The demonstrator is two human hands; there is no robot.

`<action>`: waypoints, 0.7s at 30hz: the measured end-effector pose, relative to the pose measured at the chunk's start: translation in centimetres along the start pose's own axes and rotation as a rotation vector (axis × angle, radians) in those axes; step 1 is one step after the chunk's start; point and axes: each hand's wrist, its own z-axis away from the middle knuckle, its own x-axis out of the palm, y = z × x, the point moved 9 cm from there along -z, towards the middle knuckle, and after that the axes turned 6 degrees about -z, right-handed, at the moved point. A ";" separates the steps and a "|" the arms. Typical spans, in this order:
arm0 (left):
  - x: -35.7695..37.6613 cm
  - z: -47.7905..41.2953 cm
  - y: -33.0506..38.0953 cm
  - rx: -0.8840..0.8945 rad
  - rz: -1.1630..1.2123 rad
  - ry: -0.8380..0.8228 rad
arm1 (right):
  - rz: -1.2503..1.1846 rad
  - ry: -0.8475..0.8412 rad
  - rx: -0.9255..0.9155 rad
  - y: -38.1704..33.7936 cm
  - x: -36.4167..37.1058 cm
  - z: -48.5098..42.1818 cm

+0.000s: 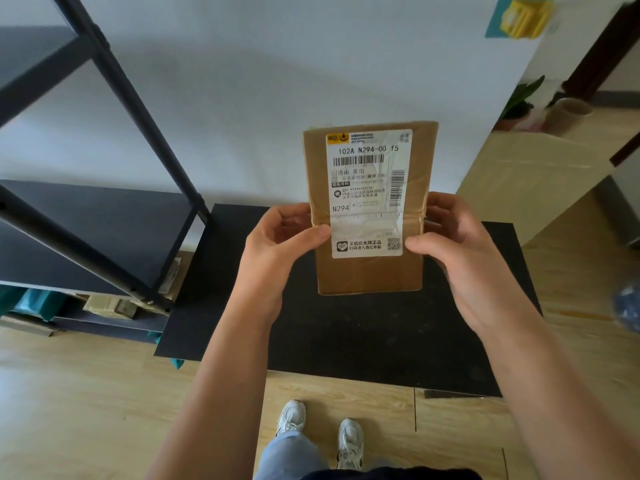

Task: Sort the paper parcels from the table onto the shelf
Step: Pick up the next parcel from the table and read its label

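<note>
You're holding a brown paper parcel [370, 268] w/ a white shipping label [367, 192]: top line reads "102A N294-00 15", barcode below, then "济南 发出". "N294" sits lower left. Bottom strip: "买低价大牌正品", QR code beside it. Smaller print is illegible.

Soft, even daylight, brighter toward upper right. Faint diffuse shadow on white wall [242, 98] behind shelf [104, 209]. Mild glare off tape over parcel [370, 209] label, washing out fine print. Centre sharp; yellow sign [523, 15] and blue object [628, 306] at right edge blurred. Wide-angle bending of shelf posts at left.
</note>
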 end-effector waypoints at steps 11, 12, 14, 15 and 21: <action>-0.1 0.6 -1.2 -0.048 -0.037 0.050 | -0.023 -0.013 0.082 1.1 0.4 -0.1; -0.2 0.7 -1.4 -0.055 -0.044 0.059 | -0.019 -0.013 0.088 1.3 0.5 0.0; -0.4 0.8 -1.6 -0.061 -0.049 0.071 | -0.008 -0.015 0.094 1.5 0.8 0.1; -0.6 0.9 -1.7 -0.063 -0.050 0.076 | -0.001 -0.018 0.097 1.6 0.9 0.1; -3.2 2.6 -3.0 -0.091 -0.033 0.138 | 0.040 -0.080 0.101 2.2 3.7 0.3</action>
